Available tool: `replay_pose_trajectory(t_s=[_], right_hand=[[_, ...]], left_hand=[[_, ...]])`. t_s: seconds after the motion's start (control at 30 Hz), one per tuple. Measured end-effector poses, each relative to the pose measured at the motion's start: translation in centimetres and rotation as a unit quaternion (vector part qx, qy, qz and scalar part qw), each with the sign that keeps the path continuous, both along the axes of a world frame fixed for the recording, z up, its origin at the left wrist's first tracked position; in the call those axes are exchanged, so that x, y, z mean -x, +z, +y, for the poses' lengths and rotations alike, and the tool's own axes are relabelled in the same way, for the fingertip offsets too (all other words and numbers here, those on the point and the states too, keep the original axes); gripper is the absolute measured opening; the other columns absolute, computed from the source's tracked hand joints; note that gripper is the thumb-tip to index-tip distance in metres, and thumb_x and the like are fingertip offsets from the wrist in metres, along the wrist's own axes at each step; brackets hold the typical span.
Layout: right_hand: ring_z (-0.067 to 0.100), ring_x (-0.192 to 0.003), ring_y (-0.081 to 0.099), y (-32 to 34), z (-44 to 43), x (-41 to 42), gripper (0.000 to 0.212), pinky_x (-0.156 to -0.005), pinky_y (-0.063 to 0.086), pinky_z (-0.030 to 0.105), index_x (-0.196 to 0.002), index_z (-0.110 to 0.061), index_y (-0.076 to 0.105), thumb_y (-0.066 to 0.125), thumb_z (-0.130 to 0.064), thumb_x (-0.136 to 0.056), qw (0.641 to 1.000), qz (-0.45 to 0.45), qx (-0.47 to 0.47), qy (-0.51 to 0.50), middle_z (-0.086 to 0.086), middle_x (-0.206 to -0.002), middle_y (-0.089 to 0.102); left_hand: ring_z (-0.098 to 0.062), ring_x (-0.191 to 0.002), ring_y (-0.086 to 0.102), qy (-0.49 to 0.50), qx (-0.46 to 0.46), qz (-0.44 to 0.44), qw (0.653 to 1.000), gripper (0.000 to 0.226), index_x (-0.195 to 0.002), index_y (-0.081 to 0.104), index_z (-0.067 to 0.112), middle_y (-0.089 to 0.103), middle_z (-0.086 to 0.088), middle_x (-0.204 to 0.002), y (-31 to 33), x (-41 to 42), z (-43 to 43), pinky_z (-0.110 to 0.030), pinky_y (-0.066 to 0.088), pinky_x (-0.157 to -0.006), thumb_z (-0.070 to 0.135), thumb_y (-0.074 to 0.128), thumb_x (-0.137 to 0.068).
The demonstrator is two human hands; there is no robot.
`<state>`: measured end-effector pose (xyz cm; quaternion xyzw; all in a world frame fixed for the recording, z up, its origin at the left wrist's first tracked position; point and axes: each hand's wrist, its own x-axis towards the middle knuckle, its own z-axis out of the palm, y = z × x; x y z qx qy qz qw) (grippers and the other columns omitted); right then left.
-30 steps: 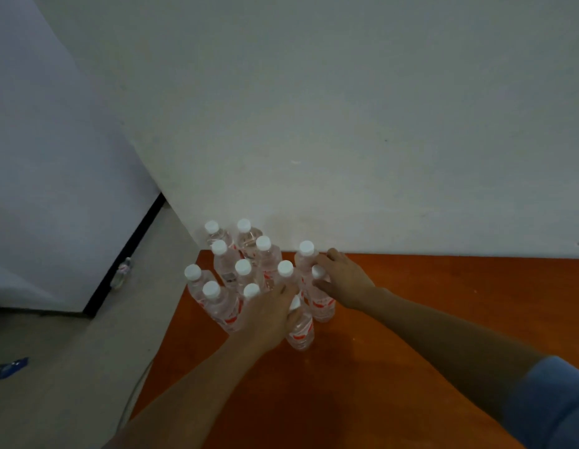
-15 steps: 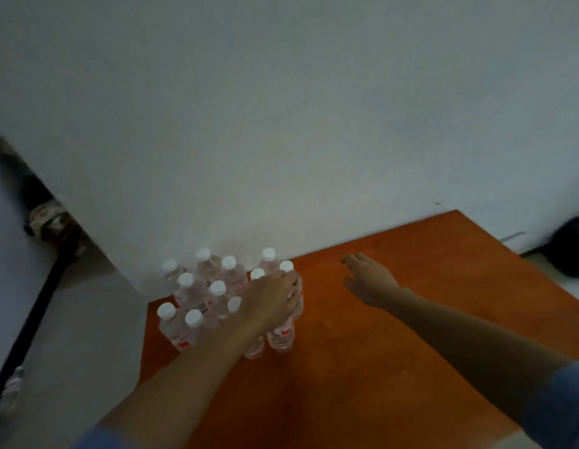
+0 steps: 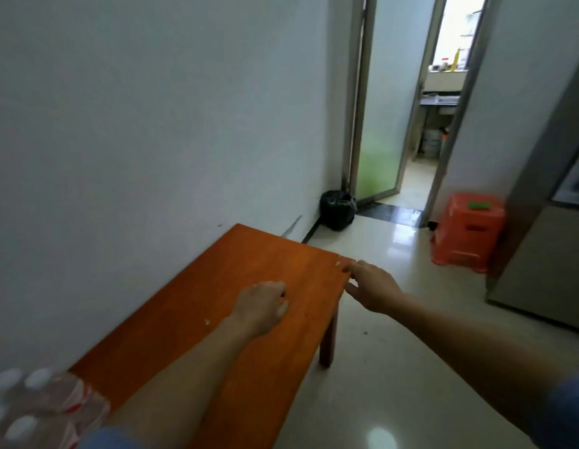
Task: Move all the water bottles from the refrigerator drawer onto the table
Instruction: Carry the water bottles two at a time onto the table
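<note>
Several clear water bottles (image 3: 38,406) with white caps and red labels stand blurred at the bottom left, on the orange wooden table (image 3: 216,286). My left hand (image 3: 262,306) hovers over the middle of the table, fingers loosely curled, holding nothing. My right hand (image 3: 374,288) is over the table's far right corner, fingers spread and empty. At the right edge of the view stands the grey refrigerator (image 3: 547,228), only partly in view; its drawer is not visible.
A white wall runs along the table's left side. A black trash bag (image 3: 338,209) sits in the corner by an open glass door (image 3: 375,131). An orange plastic stool (image 3: 469,231) stands on the glossy floor near the refrigerator.
Both hands have let go of the bottles and swung right, away from the cluster. The view has turned right, pushing the bottles to the bottom left corner.
</note>
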<state>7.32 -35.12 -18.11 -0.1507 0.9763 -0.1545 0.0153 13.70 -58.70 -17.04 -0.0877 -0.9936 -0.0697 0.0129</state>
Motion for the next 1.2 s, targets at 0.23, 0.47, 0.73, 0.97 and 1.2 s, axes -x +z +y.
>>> replay_pose_trajectory(t_s=[0.23, 0.47, 0.73, 0.97, 1.2], right_hand=[[0.021, -0.106, 0.059, -0.2, 25.6, 0.9, 0.04, -0.082, 0.046, 0.03, -0.131, -0.023, 0.052, 0.056, -0.036, -0.093, 0.989, -0.014, 0.007, -0.148, 0.001, -0.121, 0.063], [0.021, -0.104, 0.061, -0.8, 43.0, 0.7, 0.039, -0.081, 0.047, 0.032, -0.128, -0.024, 0.056, 0.057, -0.035, -0.091, 0.963, -0.016, 0.016, -0.269, 0.002, -0.118, 0.064], [0.023, -0.103, 0.059, -3.2, 57.1, 4.6, 0.04, -0.086, 0.049, 0.036, -0.128, -0.021, 0.053, 0.056, -0.036, -0.091, 0.932, -0.035, 0.023, -0.36, 0.004, -0.117, 0.06], [0.022, -0.104, 0.059, -2.2, 70.1, 12.6, 0.041, -0.084, 0.049, 0.034, -0.131, -0.02, 0.051, 0.054, -0.037, -0.094, 0.886, -0.024, 0.023, -0.462, 0.005, -0.119, 0.061], [0.022, -0.101, 0.059, -2.3, 79.6, 17.9, 0.04, -0.081, 0.048, 0.033, -0.129, -0.021, 0.053, 0.057, -0.036, -0.092, 0.855, -0.015, 0.044, -0.516, 0.005, -0.116, 0.062]], left_hand=[[-0.017, -0.088, 0.061, -0.118, -0.046, -0.017, 0.992, 0.028, -0.115, 0.057, 0.021, 0.065, 0.0, -0.101, -1.4, 7.0, 24.5, -0.036, 0.054, -0.078, 0.039, 0.051, -0.094], [-0.022, -0.099, 0.06, -0.222, -0.011, -0.017, 0.975, 0.031, -0.117, 0.056, 0.021, 0.065, -0.001, -0.109, -1.9, 11.9, 42.0, -0.036, 0.049, -0.083, 0.039, 0.048, -0.094], [-0.018, -0.089, 0.06, -0.317, -0.02, -0.015, 0.948, 0.023, -0.107, 0.057, 0.025, 0.066, 0.002, -0.102, -3.2, 22.8, 57.6, -0.034, 0.053, -0.079, 0.041, 0.053, -0.092], [-0.02, -0.085, 0.061, -0.416, -0.037, -0.03, 0.908, 0.018, -0.097, 0.059, 0.019, 0.065, -0.002, -0.098, -2.6, 34.3, 71.0, -0.037, 0.054, -0.077, 0.035, 0.052, -0.09], [-0.027, -0.092, 0.063, -0.471, -0.02, -0.04, 0.881, 0.02, -0.101, 0.058, 0.017, 0.066, -0.005, -0.1, -0.9, 43.4, 83.6, -0.04, 0.053, -0.077, 0.031, 0.05, -0.09]])
